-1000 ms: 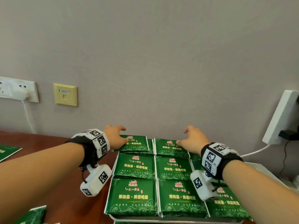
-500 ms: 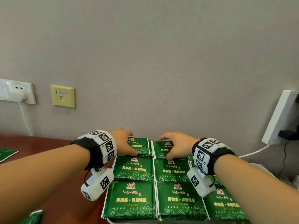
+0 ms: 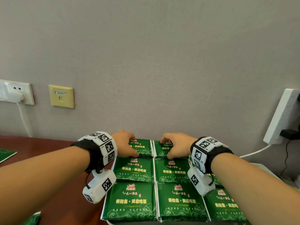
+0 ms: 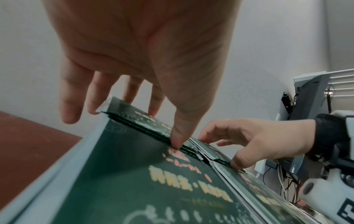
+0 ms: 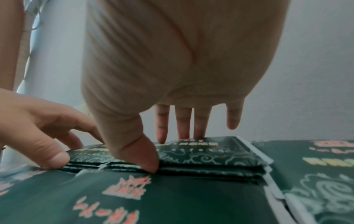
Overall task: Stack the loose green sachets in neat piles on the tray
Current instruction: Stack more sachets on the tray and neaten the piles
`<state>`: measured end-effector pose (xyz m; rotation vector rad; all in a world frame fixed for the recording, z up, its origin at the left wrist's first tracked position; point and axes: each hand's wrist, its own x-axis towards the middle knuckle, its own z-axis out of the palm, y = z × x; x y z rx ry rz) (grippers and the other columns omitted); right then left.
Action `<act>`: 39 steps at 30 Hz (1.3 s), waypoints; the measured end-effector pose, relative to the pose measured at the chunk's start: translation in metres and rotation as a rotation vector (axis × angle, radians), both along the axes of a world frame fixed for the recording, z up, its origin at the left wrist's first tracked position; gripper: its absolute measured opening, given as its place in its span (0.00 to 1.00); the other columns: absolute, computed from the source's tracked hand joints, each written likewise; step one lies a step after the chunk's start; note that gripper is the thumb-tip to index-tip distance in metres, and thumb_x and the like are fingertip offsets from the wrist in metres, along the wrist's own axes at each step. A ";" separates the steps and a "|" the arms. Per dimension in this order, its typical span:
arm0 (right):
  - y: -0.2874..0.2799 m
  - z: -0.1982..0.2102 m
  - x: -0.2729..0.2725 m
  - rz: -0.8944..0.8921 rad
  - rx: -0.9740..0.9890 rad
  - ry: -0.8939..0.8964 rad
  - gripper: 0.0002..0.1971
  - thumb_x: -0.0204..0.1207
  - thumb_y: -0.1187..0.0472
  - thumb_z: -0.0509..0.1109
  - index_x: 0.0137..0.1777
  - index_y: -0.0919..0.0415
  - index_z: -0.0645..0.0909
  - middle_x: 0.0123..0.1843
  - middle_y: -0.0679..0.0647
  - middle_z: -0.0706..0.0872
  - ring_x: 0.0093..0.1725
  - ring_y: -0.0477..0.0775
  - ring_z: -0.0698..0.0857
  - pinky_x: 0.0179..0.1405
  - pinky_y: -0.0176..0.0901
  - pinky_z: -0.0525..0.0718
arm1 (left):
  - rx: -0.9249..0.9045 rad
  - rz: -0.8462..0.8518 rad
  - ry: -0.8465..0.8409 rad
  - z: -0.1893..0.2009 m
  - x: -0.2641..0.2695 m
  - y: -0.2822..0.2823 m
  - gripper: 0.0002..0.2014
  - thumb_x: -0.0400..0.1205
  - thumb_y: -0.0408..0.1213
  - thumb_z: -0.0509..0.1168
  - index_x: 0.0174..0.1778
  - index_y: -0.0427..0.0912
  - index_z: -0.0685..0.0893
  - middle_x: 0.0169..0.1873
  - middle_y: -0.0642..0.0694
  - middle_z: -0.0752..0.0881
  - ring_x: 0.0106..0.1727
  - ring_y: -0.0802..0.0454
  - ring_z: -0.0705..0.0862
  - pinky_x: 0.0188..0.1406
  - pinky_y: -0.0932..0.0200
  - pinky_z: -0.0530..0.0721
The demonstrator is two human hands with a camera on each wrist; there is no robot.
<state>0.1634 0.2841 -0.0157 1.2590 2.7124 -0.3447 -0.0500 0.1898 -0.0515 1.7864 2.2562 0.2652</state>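
2 far piles of sachets sit side by side at the tray's wall edge, the left hand pinching the left pile and the right hand pinching the right pile, thumbs near, fingers far.

Sachet piles lie in rows on a tray that sits on the table against the far wall. The left hand rests on the far-left pile, the right hand on the pile just beside it. 2 loose sachets lie on the table: one far left, one near left. A power strip leans at the right.
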 end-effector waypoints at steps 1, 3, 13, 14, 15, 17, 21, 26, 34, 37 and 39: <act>0.000 0.000 0.000 0.001 -0.004 -0.002 0.31 0.71 0.61 0.79 0.73 0.46 0.74 0.73 0.51 0.77 0.60 0.53 0.81 0.57 0.49 0.85 | 0.001 -0.002 -0.009 0.000 0.000 -0.001 0.36 0.75 0.57 0.74 0.78 0.54 0.73 0.69 0.48 0.77 0.64 0.49 0.81 0.64 0.54 0.82; 0.000 -0.001 0.000 0.001 -0.019 0.000 0.30 0.71 0.62 0.78 0.72 0.45 0.74 0.70 0.51 0.77 0.56 0.53 0.82 0.51 0.47 0.85 | 0.000 -0.006 -0.016 -0.001 -0.001 -0.003 0.35 0.76 0.55 0.75 0.78 0.54 0.72 0.70 0.48 0.76 0.66 0.48 0.80 0.66 0.53 0.81; -0.001 -0.002 -0.003 -0.010 -0.035 0.012 0.28 0.70 0.62 0.79 0.68 0.48 0.74 0.62 0.48 0.76 0.52 0.52 0.83 0.50 0.50 0.88 | 0.018 -0.005 -0.062 -0.004 -0.004 -0.004 0.29 0.75 0.59 0.74 0.70 0.57 0.76 0.67 0.48 0.77 0.63 0.48 0.81 0.66 0.47 0.82; -0.001 -0.002 -0.003 -0.013 -0.030 0.010 0.28 0.70 0.61 0.79 0.68 0.47 0.74 0.62 0.48 0.76 0.53 0.52 0.83 0.52 0.51 0.88 | 0.021 -0.003 -0.063 -0.004 -0.004 -0.004 0.30 0.75 0.60 0.73 0.71 0.56 0.76 0.68 0.48 0.77 0.63 0.48 0.81 0.66 0.47 0.83; -0.001 -0.003 -0.003 -0.016 -0.026 0.009 0.28 0.69 0.61 0.80 0.67 0.47 0.74 0.63 0.48 0.76 0.53 0.51 0.83 0.52 0.52 0.88 | 0.024 -0.001 -0.063 -0.005 -0.005 -0.005 0.30 0.75 0.60 0.73 0.71 0.56 0.76 0.68 0.48 0.77 0.63 0.48 0.81 0.66 0.47 0.83; -0.001 -0.003 -0.002 -0.020 -0.021 0.015 0.28 0.68 0.60 0.80 0.66 0.46 0.74 0.63 0.49 0.76 0.49 0.48 0.82 0.47 0.49 0.86 | 0.033 0.001 -0.070 -0.005 -0.005 -0.006 0.30 0.75 0.61 0.72 0.71 0.56 0.76 0.69 0.47 0.76 0.64 0.48 0.80 0.66 0.48 0.82; -0.001 -0.003 -0.001 -0.025 -0.027 0.035 0.28 0.68 0.61 0.80 0.66 0.47 0.74 0.63 0.49 0.76 0.45 0.46 0.80 0.41 0.44 0.82 | 0.047 -0.006 -0.087 -0.005 -0.004 -0.007 0.30 0.77 0.61 0.71 0.72 0.55 0.76 0.70 0.47 0.76 0.64 0.49 0.80 0.66 0.48 0.83; -0.002 -0.004 0.000 -0.032 -0.030 0.040 0.31 0.69 0.61 0.80 0.71 0.47 0.73 0.68 0.50 0.76 0.59 0.53 0.82 0.58 0.54 0.88 | 0.053 0.002 -0.100 -0.005 -0.002 -0.007 0.31 0.77 0.61 0.71 0.74 0.55 0.74 0.72 0.46 0.74 0.66 0.47 0.80 0.67 0.47 0.82; -0.014 0.003 0.012 0.007 0.061 0.180 0.24 0.69 0.54 0.77 0.64 0.41 0.74 0.69 0.49 0.77 0.69 0.54 0.76 0.69 0.62 0.79 | 0.158 0.066 -0.128 0.001 -0.001 -0.025 0.30 0.79 0.60 0.69 0.72 0.48 0.75 0.73 0.42 0.72 0.63 0.45 0.80 0.64 0.50 0.83; -0.031 0.008 0.019 0.032 0.079 0.277 0.21 0.74 0.57 0.76 0.66 0.48 0.78 0.69 0.48 0.78 0.68 0.50 0.76 0.66 0.51 0.78 | 0.211 0.067 -0.094 0.010 0.002 -0.042 0.27 0.79 0.60 0.69 0.69 0.48 0.78 0.69 0.41 0.76 0.66 0.43 0.79 0.65 0.47 0.80; -0.047 0.011 0.025 0.030 0.087 0.372 0.17 0.74 0.60 0.76 0.63 0.50 0.81 0.62 0.48 0.82 0.60 0.48 0.80 0.57 0.45 0.80 | 0.318 0.068 -0.091 0.017 0.005 -0.058 0.21 0.79 0.58 0.69 0.63 0.49 0.82 0.62 0.43 0.80 0.63 0.44 0.80 0.64 0.46 0.81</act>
